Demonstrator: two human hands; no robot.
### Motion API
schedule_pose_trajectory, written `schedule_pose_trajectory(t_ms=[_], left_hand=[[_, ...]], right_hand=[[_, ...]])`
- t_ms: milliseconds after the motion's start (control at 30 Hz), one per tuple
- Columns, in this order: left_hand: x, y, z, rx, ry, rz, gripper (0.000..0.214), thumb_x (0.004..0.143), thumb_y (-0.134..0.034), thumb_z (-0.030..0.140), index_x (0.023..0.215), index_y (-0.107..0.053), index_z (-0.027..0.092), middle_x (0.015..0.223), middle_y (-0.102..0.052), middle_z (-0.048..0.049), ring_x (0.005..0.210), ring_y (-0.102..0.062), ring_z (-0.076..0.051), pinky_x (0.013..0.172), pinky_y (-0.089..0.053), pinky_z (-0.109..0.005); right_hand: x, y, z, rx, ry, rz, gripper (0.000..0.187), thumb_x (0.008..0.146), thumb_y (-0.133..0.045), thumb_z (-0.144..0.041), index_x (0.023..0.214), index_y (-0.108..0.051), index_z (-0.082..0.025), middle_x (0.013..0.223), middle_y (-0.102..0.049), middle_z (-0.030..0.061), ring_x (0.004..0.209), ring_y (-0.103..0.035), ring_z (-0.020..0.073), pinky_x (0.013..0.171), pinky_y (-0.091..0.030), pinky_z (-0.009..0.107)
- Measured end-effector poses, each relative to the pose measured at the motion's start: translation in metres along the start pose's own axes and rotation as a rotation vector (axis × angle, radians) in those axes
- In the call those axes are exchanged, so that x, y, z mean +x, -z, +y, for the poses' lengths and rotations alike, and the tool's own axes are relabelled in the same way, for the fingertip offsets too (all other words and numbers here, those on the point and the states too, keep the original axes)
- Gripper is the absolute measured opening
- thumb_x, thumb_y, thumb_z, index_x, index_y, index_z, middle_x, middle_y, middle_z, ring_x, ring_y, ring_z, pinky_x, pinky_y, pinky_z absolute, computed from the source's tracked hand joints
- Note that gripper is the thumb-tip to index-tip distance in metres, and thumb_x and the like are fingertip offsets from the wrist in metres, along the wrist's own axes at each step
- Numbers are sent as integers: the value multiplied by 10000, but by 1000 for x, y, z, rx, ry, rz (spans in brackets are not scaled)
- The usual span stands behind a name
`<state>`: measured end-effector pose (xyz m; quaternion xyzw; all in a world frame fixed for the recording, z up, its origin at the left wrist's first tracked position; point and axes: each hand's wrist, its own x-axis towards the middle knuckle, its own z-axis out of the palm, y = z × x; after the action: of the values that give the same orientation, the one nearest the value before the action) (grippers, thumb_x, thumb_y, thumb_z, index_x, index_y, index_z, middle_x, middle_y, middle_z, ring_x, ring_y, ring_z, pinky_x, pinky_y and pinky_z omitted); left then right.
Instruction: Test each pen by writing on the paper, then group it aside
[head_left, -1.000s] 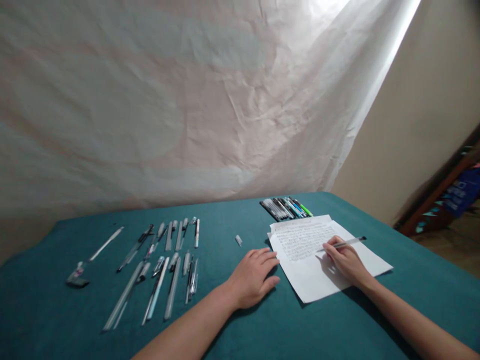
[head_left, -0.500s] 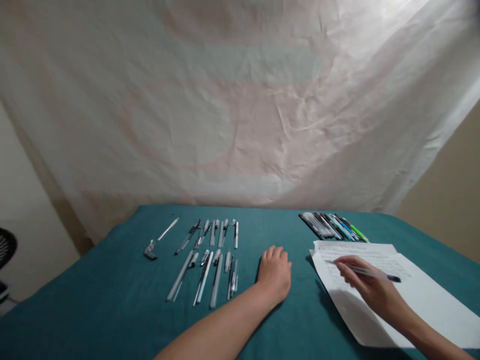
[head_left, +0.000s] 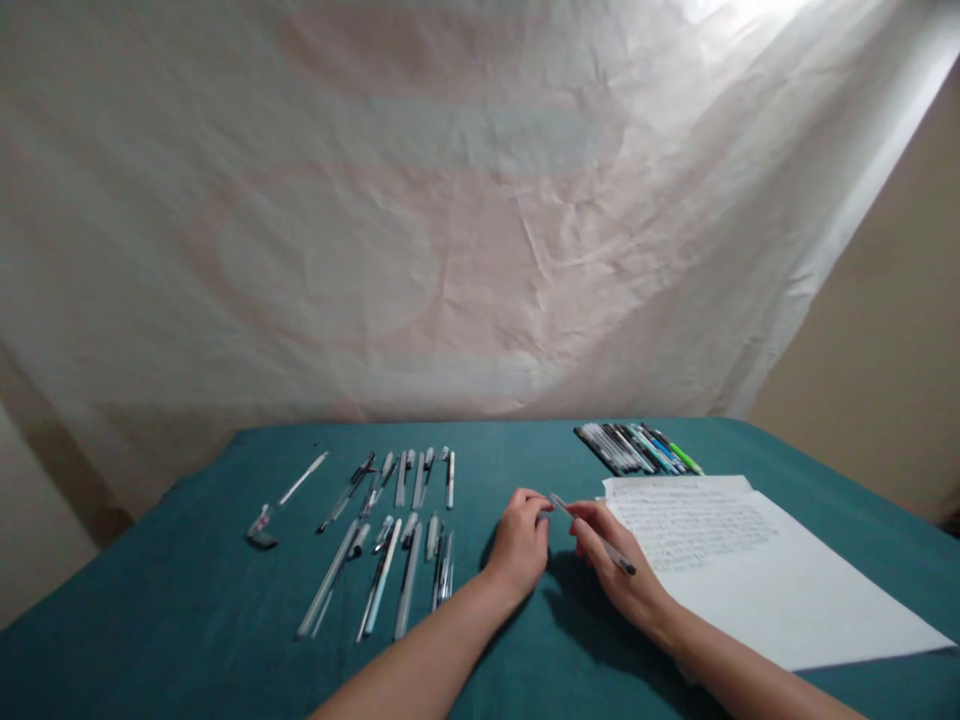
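A clear pen [head_left: 621,561] with a dark end lies across the fingers of my right hand [head_left: 615,560], which is closed around it. Its tip points left, at my left hand [head_left: 519,540]. The fingers of that hand are curled, and a small greyish piece [head_left: 542,515], apparently a pen cap, shows between them. Tip and cap are close together; whether they touch I cannot tell. Both hands are just above the green cloth, left of the white paper sheets [head_left: 810,600], whose upper part carries handwriting.
Rows of taken-apart pens [head_left: 407,580] lie left of my left hand. Farther left are a thin white stick [head_left: 303,478] and a small dark piece [head_left: 261,540]. Behind the paper lies a row of pens [head_left: 637,448]. A pale sheet [head_left: 480,250] hangs behind the green-covered table [head_left: 187,600].
My right hand has left the paper and moved left with the pen, up to my left hand. My left hand now has its fingers curled round the small piece. The view has shifted slightly.
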<state>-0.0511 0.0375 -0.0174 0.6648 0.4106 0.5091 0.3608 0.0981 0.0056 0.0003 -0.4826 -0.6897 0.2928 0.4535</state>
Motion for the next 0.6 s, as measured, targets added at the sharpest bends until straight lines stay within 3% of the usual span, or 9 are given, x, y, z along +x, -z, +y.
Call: schedule_pose_trajectory(t_ms=[133, 300, 433, 600], left_hand=[[7, -2, -5, -294, 161, 92, 167, 681, -604, 99, 831, -639, 163, 893, -581, -54, 856, -540, -166, 818, -409, -303], [14, -1, -10, -539, 295, 159, 264, 683, -645, 139, 936, -572, 150, 847, -622, -56, 789, -597, -145, 764, -450, -287], [15, 1, -9, -746, 367, 193, 231, 713, -618, 92, 927, -552, 149, 863, -629, -51, 833, -614, -119, 818, -453, -254], [15, 3, -7, -891, 423, 208, 146, 741, -596, 67, 869, -564, 130, 841, -632, -51, 794, -620, -101, 818, -466, -227]], right_hand=[[-4, 0, 3, -44, 68, 23, 208, 865, -395, -326, 987, -492, -188, 722, -536, 3, 635, -521, 136, 591, -427, 241], [-9, 1, 2, -161, 218, -35, 149, 848, -417, -244, 970, -493, -204, 752, -523, 8, 645, -507, 131, 614, -417, 241], [-10, 2, 0, -206, 340, -97, 168, 840, -405, -195, 986, -487, -213, 764, -511, 10, 629, -505, 124, 607, -410, 242], [-9, 3, 1, -241, 364, -112, 182, 835, -406, -179, 997, -481, -215, 777, -512, 15, 632, -508, 123, 606, -408, 244]])
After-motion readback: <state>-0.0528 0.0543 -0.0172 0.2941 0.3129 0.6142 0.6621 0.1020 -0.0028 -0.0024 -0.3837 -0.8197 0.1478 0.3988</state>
